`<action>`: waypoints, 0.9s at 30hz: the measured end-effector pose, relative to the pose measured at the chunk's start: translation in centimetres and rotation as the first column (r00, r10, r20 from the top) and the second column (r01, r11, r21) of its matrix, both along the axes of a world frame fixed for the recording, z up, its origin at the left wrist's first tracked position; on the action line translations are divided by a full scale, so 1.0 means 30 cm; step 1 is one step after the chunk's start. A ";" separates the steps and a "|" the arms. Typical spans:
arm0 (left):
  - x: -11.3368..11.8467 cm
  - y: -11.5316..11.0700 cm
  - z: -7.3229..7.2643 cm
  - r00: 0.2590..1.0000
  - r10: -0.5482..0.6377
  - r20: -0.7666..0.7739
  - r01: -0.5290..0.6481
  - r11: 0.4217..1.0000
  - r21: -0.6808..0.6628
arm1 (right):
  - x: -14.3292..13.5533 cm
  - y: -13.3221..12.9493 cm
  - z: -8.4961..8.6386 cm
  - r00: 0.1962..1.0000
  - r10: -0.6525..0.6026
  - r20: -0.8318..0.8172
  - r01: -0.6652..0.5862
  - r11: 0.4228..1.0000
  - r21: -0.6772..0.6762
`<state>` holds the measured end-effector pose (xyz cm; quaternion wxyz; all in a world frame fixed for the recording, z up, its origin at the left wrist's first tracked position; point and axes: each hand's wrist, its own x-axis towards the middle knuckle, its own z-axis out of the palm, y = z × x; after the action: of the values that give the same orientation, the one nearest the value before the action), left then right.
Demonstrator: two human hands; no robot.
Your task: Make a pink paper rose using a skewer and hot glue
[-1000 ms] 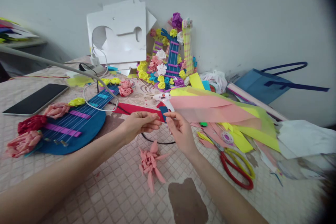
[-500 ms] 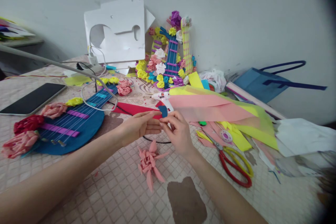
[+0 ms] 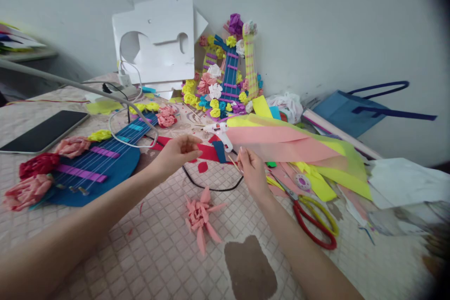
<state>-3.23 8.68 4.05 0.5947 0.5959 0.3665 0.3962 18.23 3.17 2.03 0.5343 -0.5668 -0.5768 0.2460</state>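
Observation:
My right hand (image 3: 253,171) pinches a thin wooden stick (image 3: 233,163), whose tip points up and left toward the white glue gun (image 3: 218,130). My left hand (image 3: 177,153) hovers over red crepe paper (image 3: 208,152), fingers loosely curved and thumb apart, with nothing visible in it. A dark blue strip (image 3: 220,151) crosses the red paper. Below and between the hands, a pink paper flower (image 3: 199,218) with spread petals lies on the quilted tablecloth. A black cord (image 3: 214,189) loops behind it.
At left lie a blue paper guitar (image 3: 105,168) with paper roses and a phone (image 3: 44,131). Red-and-yellow scissors (image 3: 314,222), tape (image 3: 303,182) and pink paper (image 3: 281,143) are at right. Decorated guitars (image 3: 230,72) and white boards (image 3: 158,51) lean on the wall. A white cable (image 3: 87,88) crosses the left side.
My hands have moved apart, the left one leftward and the right one rightward. The stick now shows in my right hand. The flower has stayed in place.

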 end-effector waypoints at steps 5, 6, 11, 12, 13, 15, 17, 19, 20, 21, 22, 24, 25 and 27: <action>-0.005 0.002 -0.004 0.977 0.165 -0.137 -0.132 0.966 0.221 | -0.019 -0.007 0.000 0.995 0.074 -0.069 -0.077 0.996 -0.044; -0.001 -0.006 0.000 0.973 0.165 -0.163 -0.122 0.962 0.245 | -0.024 -0.010 0.004 0.994 0.085 -0.074 -0.088 0.995 -0.049; 0.044 -0.070 0.023 0.963 0.062 -0.261 0.026 0.947 0.320 | -0.062 -0.033 0.037 0.993 0.113 -0.036 -0.114 0.993 -0.039; 0.055 -0.084 0.025 0.957 0.053 -0.285 0.059 0.927 0.371 | -0.071 -0.037 0.043 0.992 0.121 -0.025 -0.122 0.992 -0.032; 0.064 -0.096 0.026 0.951 0.053 -0.304 0.085 0.903 0.422 | -0.079 -0.040 0.047 0.991 0.131 -0.015 -0.132 0.991 -0.026; 0.078 -0.114 0.027 0.941 0.074 -0.331 0.110 0.857 0.503 | -0.094 -0.047 0.052 0.988 0.151 0.015 -0.151 0.988 -0.010; 0.084 -0.124 0.027 0.938 0.103 -0.330 0.102 0.830 0.548 | -0.103 -0.051 0.054 0.986 0.156 0.065 -0.158 0.987 0.024; 0.084 -0.127 0.029 0.942 0.118 -0.314 0.089 0.815 0.573 | -0.107 -0.053 0.055 0.982 0.150 0.112 -0.158 0.986 0.060; 0.082 -0.127 0.031 0.946 0.117 -0.303 0.084 0.812 0.577 | -0.107 -0.053 0.055 0.981 0.148 0.127 -0.158 0.985 0.072; 0.080 -0.125 0.032 0.951 0.103 -0.292 0.085 0.821 0.565 | -0.106 -0.053 0.055 0.980 0.148 0.136 -0.159 0.984 0.079; 0.078 -0.123 0.034 0.960 0.069 -0.273 0.086 0.850 0.520 | -0.104 -0.052 0.055 0.979 0.149 0.142 -0.162 0.984 0.081; 0.074 -0.116 0.033 0.977 -0.027 -0.210 0.101 0.932 0.349 | -0.100 -0.051 0.054 0.976 0.153 0.153 -0.167 0.982 0.086; 0.073 -0.111 0.031 0.983 -0.071 -0.171 0.113 0.961 0.251 | -0.098 -0.050 0.052 0.976 0.149 0.159 -0.165 0.982 0.094; 0.069 -0.099 0.022 0.984 -0.136 -0.111 0.146 0.985 0.096 | -0.096 -0.049 0.050 0.976 0.127 0.175 -0.149 0.981 0.123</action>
<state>-1.15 5.70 4.72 0.5696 0.6703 0.3330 0.3397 15.35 1.69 3.52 0.5029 -0.5064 -0.6728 0.1949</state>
